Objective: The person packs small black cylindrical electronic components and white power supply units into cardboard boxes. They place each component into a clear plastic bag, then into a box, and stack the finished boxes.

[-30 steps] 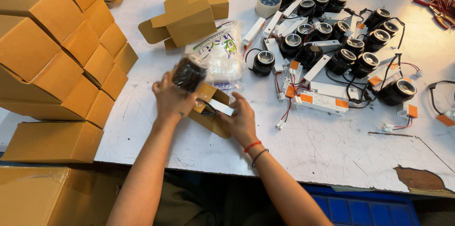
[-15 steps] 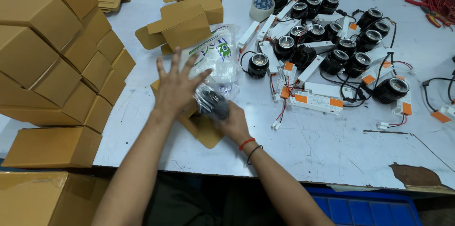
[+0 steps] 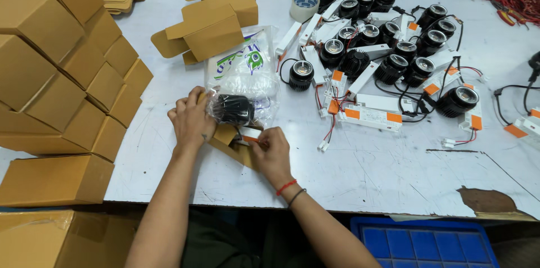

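Bagged black lamp (image 3: 233,109) now rests over the open small box (image 3: 235,145) near me on the counter (image 3: 365,172); my left hand (image 3: 191,119) grips it, no longer splayed, while my right hand (image 3: 273,152) pinches the box flap.

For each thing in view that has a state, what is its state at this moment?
left hand: gripping the wrapped lamp
wrapped lamp: black, inside clear plastic, lying sideways
right hand: pressing the white driver into the open box
white driver: partly inside the box
open box: flaps open
stacked boxes: closed
tape roll: lying flat
loose lamps: unwrapped, wired
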